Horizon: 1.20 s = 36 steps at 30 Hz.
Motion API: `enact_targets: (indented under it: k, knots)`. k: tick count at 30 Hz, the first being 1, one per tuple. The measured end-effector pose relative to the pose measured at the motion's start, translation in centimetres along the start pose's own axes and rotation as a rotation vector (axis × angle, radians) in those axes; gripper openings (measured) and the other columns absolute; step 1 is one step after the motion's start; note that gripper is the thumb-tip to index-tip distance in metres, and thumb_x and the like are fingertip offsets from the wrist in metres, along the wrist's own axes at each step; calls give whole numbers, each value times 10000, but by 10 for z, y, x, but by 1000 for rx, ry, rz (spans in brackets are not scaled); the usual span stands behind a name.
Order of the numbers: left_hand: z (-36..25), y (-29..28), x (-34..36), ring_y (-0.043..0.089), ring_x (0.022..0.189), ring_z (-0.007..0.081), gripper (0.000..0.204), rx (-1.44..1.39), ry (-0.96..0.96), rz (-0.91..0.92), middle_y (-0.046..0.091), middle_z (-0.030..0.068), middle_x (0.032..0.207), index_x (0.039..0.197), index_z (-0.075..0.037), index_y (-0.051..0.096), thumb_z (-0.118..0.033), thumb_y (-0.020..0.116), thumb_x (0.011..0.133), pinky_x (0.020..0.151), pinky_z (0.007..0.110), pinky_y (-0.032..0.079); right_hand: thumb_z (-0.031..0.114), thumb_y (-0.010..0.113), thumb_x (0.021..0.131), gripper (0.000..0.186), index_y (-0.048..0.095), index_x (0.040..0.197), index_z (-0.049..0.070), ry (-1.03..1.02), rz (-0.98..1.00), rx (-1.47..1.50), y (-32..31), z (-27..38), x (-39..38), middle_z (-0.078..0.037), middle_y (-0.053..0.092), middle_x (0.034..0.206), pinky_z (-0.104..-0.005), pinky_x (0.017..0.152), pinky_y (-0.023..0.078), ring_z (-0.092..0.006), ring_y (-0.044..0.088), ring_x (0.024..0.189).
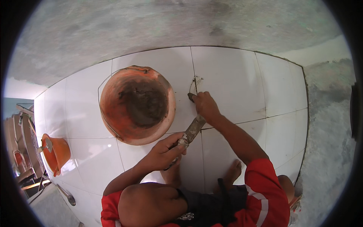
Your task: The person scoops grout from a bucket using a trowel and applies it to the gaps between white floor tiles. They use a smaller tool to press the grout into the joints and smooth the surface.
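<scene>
My left hand [166, 150] is closed around a long grey mortar-caked tool [194, 128]; its exact kind I cannot make out. The tool's far end reaches up to the wrist of my right hand [208, 107]. That hand is closed on a small dark piece [191, 97], held against the white tile floor [230, 87] beside a tile joint. Thin dark mortar smears [196, 82] curve across the joint just beyond it. To the left stands a large orange bucket [109, 102], with wet grey mortar [147, 104] inside and its wire handle down on the left side.
A smaller orange bucket [60, 154] at the far left has a trowel [47, 145] at its rim. Near it lies a hammer-like tool [69, 196]. A grey plastered wall [159, 26] runs along the back, another [332, 113] on the right. My bare feet [232, 172] are close below my hands.
</scene>
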State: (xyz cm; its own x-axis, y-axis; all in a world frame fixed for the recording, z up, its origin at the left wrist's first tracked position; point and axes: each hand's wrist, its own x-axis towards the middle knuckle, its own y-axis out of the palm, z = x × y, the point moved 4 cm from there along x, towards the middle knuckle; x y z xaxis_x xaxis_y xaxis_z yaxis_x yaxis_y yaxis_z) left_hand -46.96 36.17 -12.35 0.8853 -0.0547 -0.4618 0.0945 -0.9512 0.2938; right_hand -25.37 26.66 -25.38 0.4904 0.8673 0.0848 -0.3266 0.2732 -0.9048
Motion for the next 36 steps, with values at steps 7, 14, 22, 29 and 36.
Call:
enact_targets:
  k: [7, 14, 22, 29, 36]
  knots:
    - [51, 4, 53, 568, 683, 101, 352, 80, -32, -108, 589, 42, 890, 1357, -36, 509, -163, 504, 1029, 646, 272, 481, -61, 603, 801, 275, 696, 1050, 10, 103, -198, -104, -30, -51, 56, -165, 615, 938, -443, 816, 496, -371, 569, 915]
    - [73, -26, 81, 573, 663, 109, 404, 131, -1, -348, 587, 46, 920, 1397, -59, 466, -181, 521, 1015, 602, 281, 485, -66, 565, 806, 261, 695, 1015, 22, -44, 162, 72, -18, -4, -35, -143, 616, 951, -456, 825, 520, -362, 566, 948]
    - [99, -48, 107, 575, 647, 118, 296, 461, 60, -412, 605, 42, 856, 1289, -68, 521, -157, 514, 1007, 603, 310, 488, -11, 601, 816, 271, 663, 1079, -34, 10, -84, -216, -21, -27, 15, -150, 580, 1053, -431, 812, 522, -343, 551, 973]
    - [106, -71, 94, 561, 638, 163, 160, 753, 375, -643, 568, 55, 708, 1005, -36, 615, -166, 523, 1002, 665, 347, 487, 6, 589, 832, 277, 652, 1098, -35, 24, 156, -90, -11, 9, -60, -161, 570, 1063, -452, 818, 524, -337, 545, 976]
    - [88, -79, 92, 541, 614, 95, 238, 162, 49, -687, 564, 31, 785, 1079, -33, 568, -252, 492, 1025, 534, 262, 453, -11, 554, 847, 226, 688, 1023, 35, 148, -31, -104, -59, -75, 66, -186, 632, 1020, -495, 873, 538, -404, 596, 1002]
